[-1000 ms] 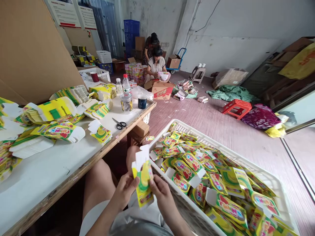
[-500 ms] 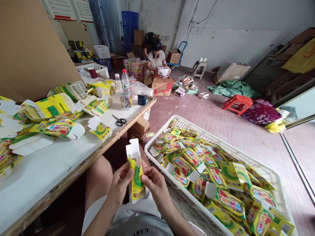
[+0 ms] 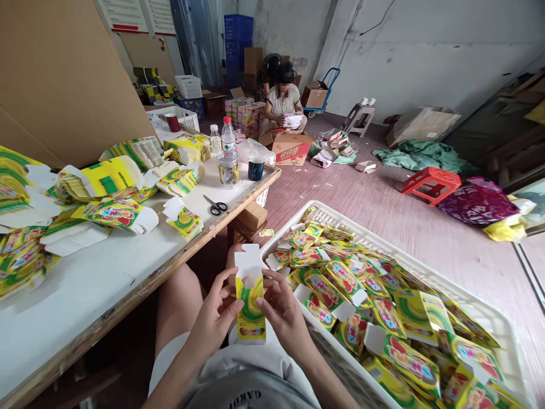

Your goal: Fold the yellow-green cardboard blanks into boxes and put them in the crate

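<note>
A small carton (image 3: 251,304), printed yellow and green with a white top flap standing up, is held upright over the person's lap. The left hand (image 3: 213,324) grips its left edge and the right hand (image 3: 283,312) its right edge. The fingers (image 3: 233,311) of both hands are closed on the carton, with a thumb pressed on the printed front at each side.

Just right of the carton stands a large white plastic crate (image 3: 443,291), heaped with folded cartons (image 3: 383,318) of the same print (many with white flaps sticking out).

Left of the carton and a little beyond it runs a white counter (image 3: 106,278) with a wooden edge. On it lie stacks of flat carton blanks (image 3: 97,182). Black-handled scissors (image 3: 218,207) lie near the counter's edge, beyond the carton. Farther along that end stand a glass jar (image 3: 228,168), a dark mug (image 3: 256,169) and a water bottle (image 3: 228,136) with a red cap.

Well beyond the carton, across the floor, a seated co-worker (image 3: 284,102) in a striped top holds something in both hands; boxes surround them. Far to the carton's right, a red plastic stool (image 3: 431,184) sits on the floor.
</note>
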### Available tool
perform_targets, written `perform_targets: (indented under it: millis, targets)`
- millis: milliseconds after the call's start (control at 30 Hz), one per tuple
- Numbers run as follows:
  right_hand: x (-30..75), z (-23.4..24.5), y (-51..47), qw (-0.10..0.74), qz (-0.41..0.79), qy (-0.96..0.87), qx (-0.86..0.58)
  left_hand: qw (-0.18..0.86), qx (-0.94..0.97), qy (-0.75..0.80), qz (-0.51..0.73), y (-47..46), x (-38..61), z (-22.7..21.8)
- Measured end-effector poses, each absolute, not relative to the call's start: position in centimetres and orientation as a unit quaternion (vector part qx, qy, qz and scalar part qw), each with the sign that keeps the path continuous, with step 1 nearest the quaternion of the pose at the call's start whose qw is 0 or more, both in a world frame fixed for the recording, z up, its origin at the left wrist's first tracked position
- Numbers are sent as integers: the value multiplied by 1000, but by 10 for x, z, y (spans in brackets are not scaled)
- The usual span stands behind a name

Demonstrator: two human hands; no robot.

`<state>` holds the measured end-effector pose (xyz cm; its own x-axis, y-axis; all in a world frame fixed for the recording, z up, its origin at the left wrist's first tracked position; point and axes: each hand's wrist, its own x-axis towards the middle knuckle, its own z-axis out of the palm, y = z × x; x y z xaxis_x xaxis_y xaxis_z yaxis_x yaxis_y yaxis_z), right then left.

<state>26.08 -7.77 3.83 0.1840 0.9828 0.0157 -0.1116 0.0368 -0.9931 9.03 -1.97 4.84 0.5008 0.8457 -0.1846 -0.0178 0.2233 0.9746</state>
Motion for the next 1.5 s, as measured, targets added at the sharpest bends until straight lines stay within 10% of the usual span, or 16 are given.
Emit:
perform_targets:
  millis: [333, 600, 1133, 1500]
  targets:
    - [280, 55, -71, 471, 481, -527, -520, 768, 497, 332, 231, -14, 84, 71]
    - [277, 51, -66, 571, 479, -401, -532, 727, 532, 353, 252, -15, 81, 58]
    - [265, 49, -59, 309, 338, -583, -671, 703, 546, 372, 264, -19, 85, 50]
    - [288, 46, -74, 488, 453, -460, -588, 707, 545, 362, 267, -28, 114, 49]
